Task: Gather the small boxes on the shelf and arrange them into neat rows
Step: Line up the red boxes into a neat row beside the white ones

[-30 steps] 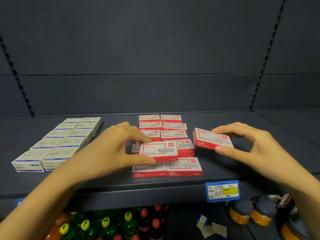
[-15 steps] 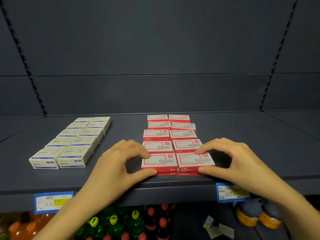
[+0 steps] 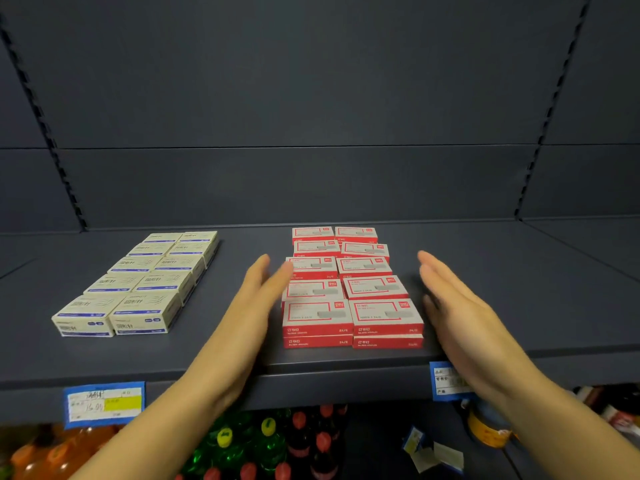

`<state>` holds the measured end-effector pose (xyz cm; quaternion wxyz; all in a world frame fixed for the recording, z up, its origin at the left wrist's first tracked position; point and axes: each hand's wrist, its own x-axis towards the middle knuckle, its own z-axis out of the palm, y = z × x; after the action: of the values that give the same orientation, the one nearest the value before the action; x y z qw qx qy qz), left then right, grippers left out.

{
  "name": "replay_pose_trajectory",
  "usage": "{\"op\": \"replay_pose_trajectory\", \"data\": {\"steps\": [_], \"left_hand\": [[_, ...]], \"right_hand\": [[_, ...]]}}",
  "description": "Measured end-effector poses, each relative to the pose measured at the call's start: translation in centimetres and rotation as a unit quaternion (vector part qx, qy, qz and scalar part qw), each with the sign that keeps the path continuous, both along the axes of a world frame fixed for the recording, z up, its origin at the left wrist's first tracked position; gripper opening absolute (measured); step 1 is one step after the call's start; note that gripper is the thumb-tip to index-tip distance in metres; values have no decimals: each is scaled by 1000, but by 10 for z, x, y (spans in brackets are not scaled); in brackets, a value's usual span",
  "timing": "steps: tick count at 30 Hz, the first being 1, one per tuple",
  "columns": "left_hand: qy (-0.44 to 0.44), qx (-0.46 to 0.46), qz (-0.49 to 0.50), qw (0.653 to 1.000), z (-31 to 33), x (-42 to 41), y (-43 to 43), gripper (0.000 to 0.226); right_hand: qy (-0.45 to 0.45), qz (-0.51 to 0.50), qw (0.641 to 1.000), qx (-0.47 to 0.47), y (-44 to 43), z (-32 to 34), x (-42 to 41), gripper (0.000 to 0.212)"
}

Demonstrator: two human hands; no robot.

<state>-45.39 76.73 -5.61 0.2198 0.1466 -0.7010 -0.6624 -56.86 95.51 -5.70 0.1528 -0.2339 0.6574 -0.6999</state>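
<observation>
Hands flat and spread, left hand (image 3: 254,299) and right hand (image 3: 453,306) flank the red boxes (image 3: 349,292) between them (holding nothing), apparently to square up both columns on the shelf (image 3: 519,306).

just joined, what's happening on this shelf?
A person is tidying small boxes on a dark shelf. The red boxes sit in two columns, stacked two high at the front. The left hand and right hand are open and flat on either side of that block, holding nothing, apparently squaring it up. The white boxes at left already stand in two neat columns.
</observation>
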Motion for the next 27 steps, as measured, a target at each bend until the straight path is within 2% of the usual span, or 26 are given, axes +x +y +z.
{"op": "replay_pose_trajectory", "data": {"steps": [3,5,7,12,14,16,20,27], "left_hand": [[-12,90,-59,994,3,-13,5,76],[-2,101,-47,994,4,-20,10,53],[-2,103,-23,994,3,-25,13,45],[6,109,-11,994,0,-28,8,38],[15,124,-29,992,3,-28,6,58],[12,128,-29,991,6,-31,3,65],[29,137,-10,990,6,-41,2,41],[27,141,10,990,7,-50,5,43]], "right_hand": [[-77,18,997,-2,-14,0,2,53],[-87,31,996,4,-21,1,3,45],[-90,37,995,-4,-26,1,1,40],[-99,55,994,9,-28,1,-8,35],[-104,68,992,1,-27,2,-15,34],[-113,48,992,-25,-29,8,-23,34],[-116,38,992,-29,-35,10,-31,34],[-113,50,992,14,-43,3,-33,39]]}}
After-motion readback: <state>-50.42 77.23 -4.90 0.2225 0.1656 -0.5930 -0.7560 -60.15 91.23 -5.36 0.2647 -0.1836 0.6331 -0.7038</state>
